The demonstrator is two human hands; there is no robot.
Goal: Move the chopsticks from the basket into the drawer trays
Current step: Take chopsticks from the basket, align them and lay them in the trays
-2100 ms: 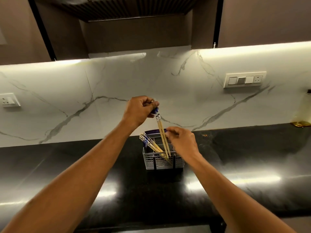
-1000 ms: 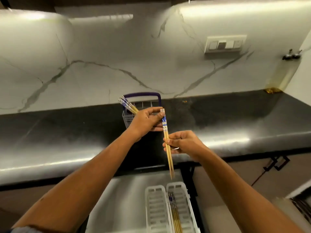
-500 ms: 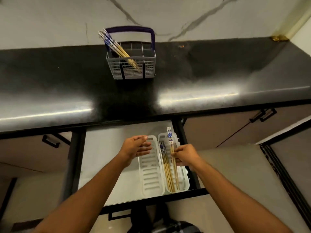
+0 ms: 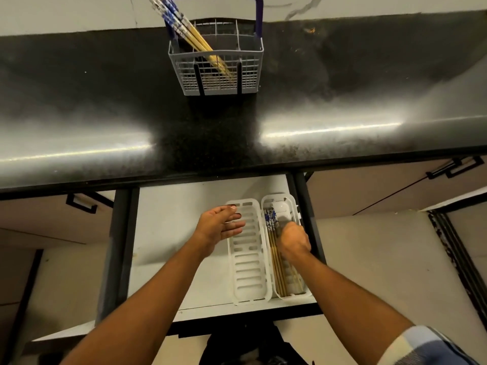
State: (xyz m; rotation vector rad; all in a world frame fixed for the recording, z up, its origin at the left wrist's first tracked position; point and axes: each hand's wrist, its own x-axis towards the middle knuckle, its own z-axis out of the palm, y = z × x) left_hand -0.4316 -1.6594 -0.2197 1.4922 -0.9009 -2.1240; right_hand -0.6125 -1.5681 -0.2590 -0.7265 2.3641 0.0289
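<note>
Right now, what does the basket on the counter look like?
The basket is pale grey, plastic-looking mesh, divided into compartments, with a dark purple handle arching over it. It stands upright on the black countertop near the marble wall. A few wooden chopsticks with blue-patterned tops lean leftward out of it. No hand touches it.

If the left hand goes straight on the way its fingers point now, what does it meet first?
The left hand points right, over the empty left tray. Going straight on, it would likely meet the chopsticks in the right tray first, though its height is unclear.
</note>
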